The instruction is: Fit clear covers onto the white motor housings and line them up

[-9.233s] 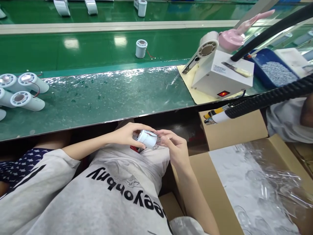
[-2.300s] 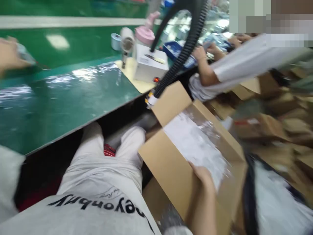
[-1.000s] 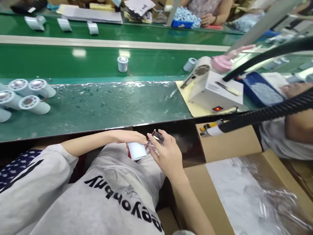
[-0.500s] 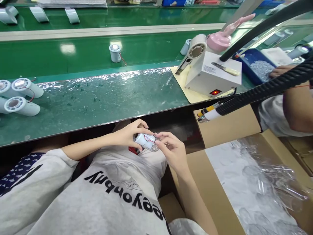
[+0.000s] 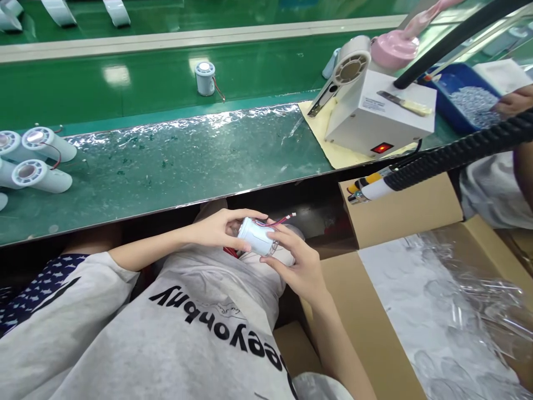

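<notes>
Above my lap, a light blue cylinder (image 5: 255,237) lies on its side between my two hands. My left hand (image 5: 216,229) grips its left end, thumb on the near side and fingers over the far side. At the right end, my right hand (image 5: 300,260) closes its fingers and thumb on the rim, where a clear plastic part (image 5: 273,248) partly shows. Red and dark wires (image 5: 280,221) with a small white connector stick out past the cylinder's top side. The fingertips hide some of both ends.
Several similar cylinders (image 5: 44,175) lie at the bench's left; another cylinder (image 5: 205,79) stands on the green belt. A white machine (image 5: 381,114) sits behind a black hose (image 5: 458,150). At right, a cardboard box (image 5: 353,311) holds clear plastic parts. A co-worker's hand (image 5: 514,103) is beside a blue tray (image 5: 452,119).
The cylinder has turned in my hands, and its wires now extend up and right instead of lying along its side. My right fingers have shifted round its end. The view has moved slightly.
</notes>
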`<action>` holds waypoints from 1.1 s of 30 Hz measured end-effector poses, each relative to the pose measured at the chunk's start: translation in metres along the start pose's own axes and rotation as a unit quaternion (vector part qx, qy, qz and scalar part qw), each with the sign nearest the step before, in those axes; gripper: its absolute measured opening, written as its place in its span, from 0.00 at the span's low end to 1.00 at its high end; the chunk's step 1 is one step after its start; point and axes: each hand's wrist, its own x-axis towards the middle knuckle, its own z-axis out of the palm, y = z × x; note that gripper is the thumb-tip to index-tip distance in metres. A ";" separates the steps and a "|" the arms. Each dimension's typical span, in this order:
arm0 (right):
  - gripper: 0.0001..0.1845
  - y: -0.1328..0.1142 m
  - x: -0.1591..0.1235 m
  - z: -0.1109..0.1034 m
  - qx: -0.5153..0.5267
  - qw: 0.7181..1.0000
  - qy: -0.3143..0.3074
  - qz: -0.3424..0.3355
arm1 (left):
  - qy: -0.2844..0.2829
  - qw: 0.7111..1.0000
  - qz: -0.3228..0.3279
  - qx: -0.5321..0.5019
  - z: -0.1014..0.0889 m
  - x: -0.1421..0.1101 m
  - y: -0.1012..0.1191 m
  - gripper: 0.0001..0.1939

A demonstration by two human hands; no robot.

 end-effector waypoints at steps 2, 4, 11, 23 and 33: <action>0.23 0.001 -0.002 0.001 0.036 0.999 -0.007 0.022 | -0.004 1.000 0.016 0.019 0.000 -0.001 0.003 0.41; 0.24 0.001 -0.003 0.001 0.078 0.995 -0.020 0.056 | -0.010 0.998 0.038 0.042 0.000 -0.002 0.006 0.42; 0.25 -0.005 -0.005 0.000 0.180 0.975 -0.024 0.126 | -0.024 0.990 0.097 0.104 -0.001 -0.006 0.011 0.38; 0.25 -0.009 -0.001 0.002 0.297 0.929 -0.028 0.219 | -0.035 0.987 0.103 0.118 0.000 -0.008 0.012 0.38; 0.30 -0.006 0.000 0.008 0.341 0.889 -0.025 0.305 | -0.040 0.987 0.100 0.118 0.001 -0.009 0.011 0.36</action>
